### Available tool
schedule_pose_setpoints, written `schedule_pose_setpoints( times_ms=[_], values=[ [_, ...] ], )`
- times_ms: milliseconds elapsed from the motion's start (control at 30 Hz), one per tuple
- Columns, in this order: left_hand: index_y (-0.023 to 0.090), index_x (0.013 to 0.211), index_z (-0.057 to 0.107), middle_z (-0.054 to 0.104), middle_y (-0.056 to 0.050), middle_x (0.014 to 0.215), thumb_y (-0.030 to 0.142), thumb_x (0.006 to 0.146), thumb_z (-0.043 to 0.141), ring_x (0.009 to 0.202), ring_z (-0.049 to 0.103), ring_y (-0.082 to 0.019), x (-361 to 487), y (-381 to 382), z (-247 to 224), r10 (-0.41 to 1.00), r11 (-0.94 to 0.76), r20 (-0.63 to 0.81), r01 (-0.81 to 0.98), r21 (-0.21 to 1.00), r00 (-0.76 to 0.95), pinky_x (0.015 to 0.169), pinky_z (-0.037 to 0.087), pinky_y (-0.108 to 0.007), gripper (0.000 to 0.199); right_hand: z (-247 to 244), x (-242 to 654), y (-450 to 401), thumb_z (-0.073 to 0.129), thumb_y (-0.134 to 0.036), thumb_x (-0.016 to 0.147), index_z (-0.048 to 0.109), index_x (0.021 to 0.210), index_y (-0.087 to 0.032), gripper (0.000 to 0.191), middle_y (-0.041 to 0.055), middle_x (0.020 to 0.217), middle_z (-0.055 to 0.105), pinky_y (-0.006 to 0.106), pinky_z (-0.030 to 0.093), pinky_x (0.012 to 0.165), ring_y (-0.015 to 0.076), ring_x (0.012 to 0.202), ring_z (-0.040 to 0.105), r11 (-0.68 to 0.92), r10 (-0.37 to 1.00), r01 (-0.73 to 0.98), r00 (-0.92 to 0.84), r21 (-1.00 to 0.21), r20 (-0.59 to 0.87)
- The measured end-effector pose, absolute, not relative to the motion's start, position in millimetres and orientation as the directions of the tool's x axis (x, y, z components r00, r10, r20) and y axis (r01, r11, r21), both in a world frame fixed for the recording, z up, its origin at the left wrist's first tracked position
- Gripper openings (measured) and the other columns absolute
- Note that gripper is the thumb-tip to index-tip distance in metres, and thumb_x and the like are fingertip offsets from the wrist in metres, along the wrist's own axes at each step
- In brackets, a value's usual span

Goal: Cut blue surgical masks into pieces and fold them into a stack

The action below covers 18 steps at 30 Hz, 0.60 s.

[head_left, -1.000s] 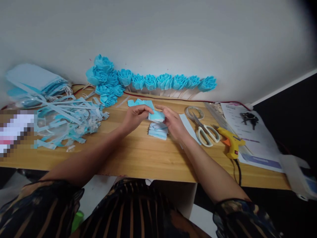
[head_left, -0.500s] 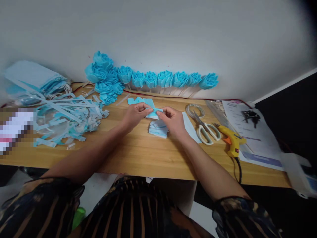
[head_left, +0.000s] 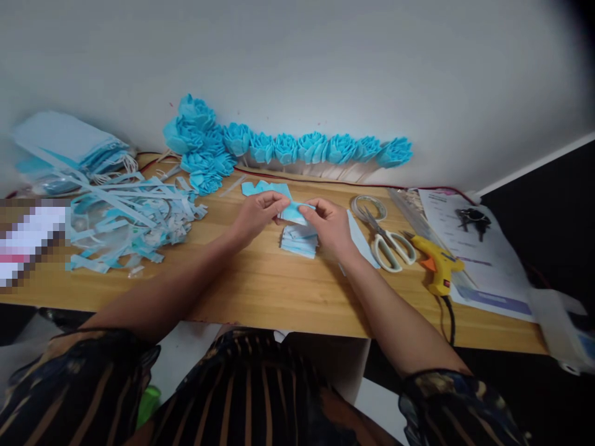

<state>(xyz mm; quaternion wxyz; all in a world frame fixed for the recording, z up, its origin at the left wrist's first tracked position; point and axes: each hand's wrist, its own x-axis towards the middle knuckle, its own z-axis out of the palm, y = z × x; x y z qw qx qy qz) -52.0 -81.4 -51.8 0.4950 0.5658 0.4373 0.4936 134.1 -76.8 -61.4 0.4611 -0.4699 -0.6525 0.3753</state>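
A small light-blue fabric piece (head_left: 294, 214) is stretched between my two hands above the wooden table. My left hand (head_left: 260, 214) pinches its left end, and my right hand (head_left: 329, 224) pinches the right end with the thumb on top. Just below the held piece lies a small stack of pleated blue pieces (head_left: 299, 241). Behind my left hand are bright-blue cut pieces (head_left: 266, 188). A flat pale-blue sheet (head_left: 361, 240) lies partly hidden to the right of my right hand.
Blue fabric flowers (head_left: 313, 147) line the wall. Strip scraps (head_left: 134, 223) and stacked masks (head_left: 69, 139) lie left. Right are a tape roll (head_left: 372, 208), scissors (head_left: 393, 248), a yellow glue gun (head_left: 439, 266), printed paper (head_left: 478, 260) and keys (head_left: 474, 220).
The held piece has moved slightly right and looks wider between my hands. My left fingers have shifted along its left end.
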Motion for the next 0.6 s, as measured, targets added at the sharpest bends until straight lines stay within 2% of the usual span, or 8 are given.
schedule_pose_setpoints(
  times_ms=[100,167,367,500,600],
  values=[
    [0.016,0.085,0.068,0.063,-0.001,0.066,0.042,0.09,0.062,0.059,0.058,-0.012,-54.9,-79.7,-53.0,0.985,-0.132,0.135,-0.044,0.99,0.103,0.061,0.048,-0.026,0.027,-61.9,135.0,-75.4,0.069,-0.046,0.08,0.071,0.079,-0.019,0.027,-0.0035,0.063,0.053,0.026,0.033,0.058,0.0113,0.061,0.042,0.276,0.961,0.252,-0.084,-0.928,0.263],
    [0.016,0.089,0.068,0.064,-0.002,0.067,0.044,0.091,0.061,0.06,0.058,-0.013,-56.4,-78.4,-54.0,0.988,-0.119,0.125,-0.068,0.991,0.092,0.062,0.048,-0.027,0.029,-60.9,135.4,-75.3,0.068,-0.046,0.081,0.07,0.078,-0.019,0.027,-0.0039,0.062,0.051,0.026,0.031,0.058,0.0114,0.061,0.041,0.27,0.963,0.251,-0.066,-0.929,0.262],
    [0.016,0.092,0.069,0.064,0.0,0.07,0.033,0.083,0.07,0.067,0.057,-0.012,-56.8,-80.3,-51.7,0.983,-0.135,0.14,-0.056,0.989,0.122,0.069,0.048,-0.027,0.02,-59.1,135.9,-75.2,0.068,-0.051,0.08,0.069,0.076,-0.019,0.032,-0.004,0.062,0.05,0.026,0.032,0.057,0.0112,0.06,0.04,0.226,0.974,0.214,-0.044,-0.95,0.222],
    [0.015,0.099,0.069,0.066,0.001,0.074,0.031,0.079,0.073,0.071,0.059,-0.011,-55.4,-81.2,-53.0,0.977,-0.133,0.143,-0.071,0.989,0.159,0.072,0.047,-0.026,0.025,-59.4,135.8,-75.8,0.068,-0.055,0.08,0.064,0.069,-0.019,0.038,-0.0044,0.059,0.046,0.026,0.031,0.056,0.0107,0.058,0.037,0.225,0.974,0.213,-0.057,-0.951,0.218],
    [0.016,0.095,0.068,0.068,0.0,0.077,0.031,0.073,0.078,0.076,0.063,-0.013,-52.9,-79.5,-57.1,0.968,-0.12,0.142,-0.116,0.986,0.206,0.073,0.048,-0.026,0.029,-60.5,135.1,-77.4,0.069,-0.058,0.079,0.059,0.062,-0.019,0.044,-0.0046,0.057,0.044,0.026,0.028,0.055,0.0104,0.057,0.036,0.23,0.973,0.227,-0.083,-0.946,0.216]
  ],
)
